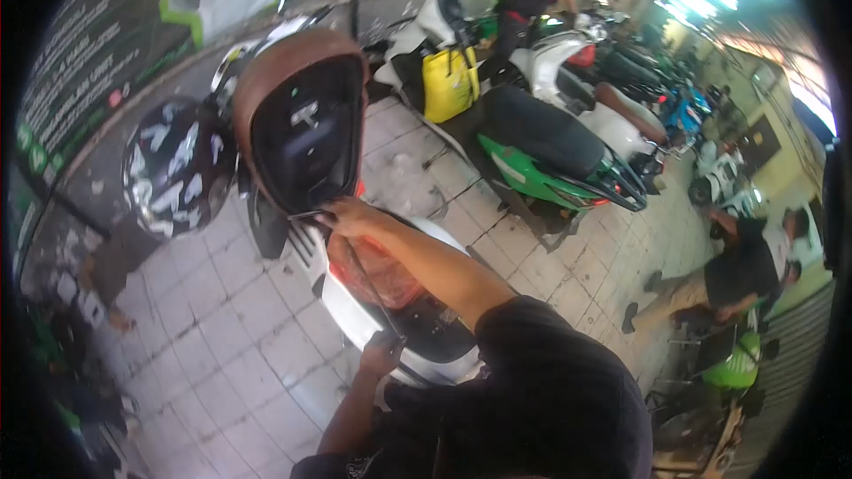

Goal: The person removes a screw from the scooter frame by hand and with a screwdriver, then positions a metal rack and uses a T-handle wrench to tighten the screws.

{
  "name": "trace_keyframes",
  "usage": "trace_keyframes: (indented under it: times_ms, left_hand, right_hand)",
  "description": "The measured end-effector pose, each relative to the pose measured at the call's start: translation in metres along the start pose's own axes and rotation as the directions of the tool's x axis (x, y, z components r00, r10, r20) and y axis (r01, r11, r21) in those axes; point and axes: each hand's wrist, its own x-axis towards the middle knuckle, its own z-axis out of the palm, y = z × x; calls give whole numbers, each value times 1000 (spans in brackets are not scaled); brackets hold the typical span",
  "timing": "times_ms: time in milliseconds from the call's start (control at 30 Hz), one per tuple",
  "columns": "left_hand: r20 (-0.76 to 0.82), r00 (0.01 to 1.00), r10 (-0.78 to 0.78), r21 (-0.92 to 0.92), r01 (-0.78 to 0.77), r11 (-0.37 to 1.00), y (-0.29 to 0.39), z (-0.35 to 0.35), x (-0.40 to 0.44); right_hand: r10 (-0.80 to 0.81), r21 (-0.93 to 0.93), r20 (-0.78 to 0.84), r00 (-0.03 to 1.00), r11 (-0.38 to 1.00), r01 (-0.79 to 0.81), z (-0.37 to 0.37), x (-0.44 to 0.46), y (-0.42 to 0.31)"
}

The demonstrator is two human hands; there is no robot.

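Observation:
A white scooter [351, 310] stands in front of me with its brown seat [302, 44] raised, the black underside facing me. A red see-through plastic sheet or bag [377, 266] lies over the opening below the seat. My left hand [382, 355] is closed on the near end of a long thin rod [368, 279] at the scooter's near side. The rod slants up towards the base of the seat. There my right hand [346, 217] is closed by the rod's far end; what its fingers grip is hard to make out.
A patterned helmet-like round object [176, 166] is left of the seat. A green scooter [524, 173] and a yellow bag [448, 84] on another scooter stand to the right. One person [532, 0] is at the back; another [728, 270] bends at the right. Tiled floor [213, 328] surrounds the scooter.

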Motion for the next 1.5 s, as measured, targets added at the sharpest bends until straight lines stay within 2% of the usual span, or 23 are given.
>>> trace_keyframes:
  times_ms: [100, 233, 367, 433, 567, 600, 633, 700, 733, 767, 800, 967, 1033, 1133, 1167, 1200, 1267, 1300, 1333, 1367, 1400, 1433, 1500]
  left_hand:
    - [-27, 996, 86, 3, -86, 996, -9, 8, -4]
    - [120, 988, 97, -37, -93, 995, -11, 1, -3]
    - [198, 980, 31, 5, -33, 999, -13, -1, 1]
    - [255, 967, -4, 5, 3, 1000, -13, -3, 3]
    - [119, 989, 88, -111, -75, 991, -12, -7, -1]
    - [112, 989, 93, -122, -79, 989, -11, -7, 0]
    - [112, 989, 101, -133, -86, 987, -10, -6, -1]
    - [76, 988, 132, -135, -121, 983, -14, -3, -1]
    - [164, 981, 107, -60, -98, 993, -17, -1, 2]
    - [250, 965, 73, 20, -81, 997, -20, -1, 2]
    - [201, 975, 92, 8, -95, 995, -21, 1, 0]
    - [168, 979, 113, -164, -86, 983, -6, -10, 0]
    - [174, 985, 8, -133, 16, 991, -7, -4, -2]
    - [-170, 985, 15, -6, -16, 1000, 19, -6, -20]
    - [-178, 984, 10, -9, -12, 1000, 14, -1, -24]
    - [-55, 998, -16, -19, 15, 1000, 5, 10, -26]
    - [206, 978, -34, -169, 70, 983, -2, 21, -31]
    - [319, 917, -238, -463, 370, 806, -27, 71, -39]
    - [647, 740, -184, -576, 632, 518, 66, -9, -44]
    - [710, 689, -143, -564, 678, 471, 102, -22, -51]
    - [694, 719, 33, -621, 576, 532, 118, -18, -56]
    - [817, 572, 72, -559, 758, 337, 143, -21, -65]
    - [826, 541, 161, -564, 780, 272, 165, 4, -83]
  right_hand:
    - [101, -71, -163, 981, 991, -114, -52, -59, 27]
    - [276, -40, -295, 915, 953, -300, -66, -103, 39]
    - [203, -120, -430, 880, 953, -278, -52, -101, 47]
    - [188, -124, -427, 884, 957, -263, -46, -94, 51]
    - [335, -135, -352, 874, 906, -402, -58, -108, 56]
    - [443, -115, -301, 844, 862, -493, -63, -122, 60]
    - [394, -144, -418, 819, 861, -488, -65, -141, 64]
    - [495, -122, -434, 753, 795, -594, -78, -188, 75]
    - [510, -120, -442, 738, 781, -613, -84, -216, 74]
    - [602, -73, -473, 643, 701, -710, -91, -245, 49]
    - [680, -21, -499, 538, 611, -791, -97, -272, 26]
    - [719, 53, -525, 456, 562, -825, -88, -379, -32]
    - [683, 99, -565, 464, 614, -783, -70, -415, -48]
    - [618, 191, -663, 422, 685, -703, -45, -438, -97]
    - [780, 461, -588, 213, 540, -705, -47, -436, -131]
    - [898, 689, -439, 11, 345, -638, -42, -438, -154]
    - [842, 629, -539, 13, 412, -660, -13, -458, -159]
    - [775, 565, -632, 8, 467, -680, 4, -469, -161]
    - [799, 643, -601, -21, 468, -606, 22, -478, -164]
    - [821, 715, -568, -52, 461, -526, 41, -491, -167]
    - [843, 752, -532, -76, 430, -499, 66, -504, -169]
    - [917, 852, -367, -154, 266, -450, 50, -485, -221]
    - [931, 913, -330, -155, 273, -303, 68, -474, -265]
